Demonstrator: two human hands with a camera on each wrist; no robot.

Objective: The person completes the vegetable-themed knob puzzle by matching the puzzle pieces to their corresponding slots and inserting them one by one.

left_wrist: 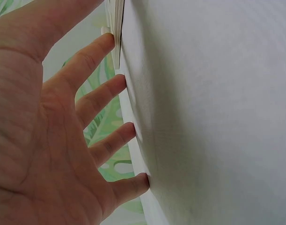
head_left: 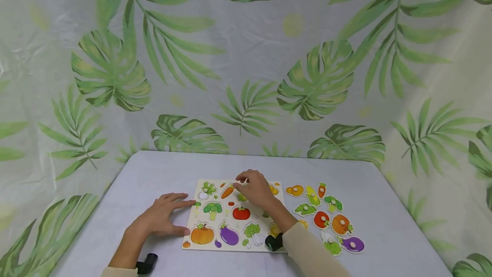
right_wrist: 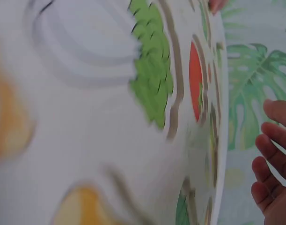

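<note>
Seen nearest, at the foot of the head view: cream sleeves (head_left: pixel 313 247) and, at each wrist, a black device (head_left: pixel 147 264). Just beyond, a left hand (head_left: pixel 163 215) with fingers spread and gripping nothing, with thumb and forefinger at the left edge of a puzzle board (head_left: pixel 234 248), apparently for steadying. Flat on the white table (head_left: pixel 165 170), at center: that same board, printed along its near row with a pumpkin picture (head_left: pixel 202 234) and an eggplant picture (head_left: pixel 229 235), and farther in with a tomato picture (head_left: pixel 241 213) and a broccoli picture (head_left: pixel 212 210). Loose to the right of the board, from near to far: an eggplant piece (head_left: pixel 359 246) with a pale knob (head_left: pixel 352 245), a pumpkin piece (head_left: pixel 339 227), a tomato piece (head_left: pixel 318 221), a broccoli piece (head_left: pixel 333 202), a corn piece (head_left: pixel 312 194) and a carrot piece (head_left: pixel 322 191), with others among them. Over the board's far row, just beside a carrot picture (head_left: pixel 227 191): a right hand (head_left: pixel 255 188) with fingers loosely bent, with nothing visible in its grasp in the right wrist view. Cannot tell from these angles about any touch on the board. Judged as an early step, with so many pieces off the board: probably work at one spot in the far row, to an unclear end. For the next move, likely needed: a trip rightward to the loose pieces, a pinch on one knob and a careful line-up over the like picture. Farthest back: a leaf-print curtain (head_left: pixel 250 46) beyond the table.
</note>
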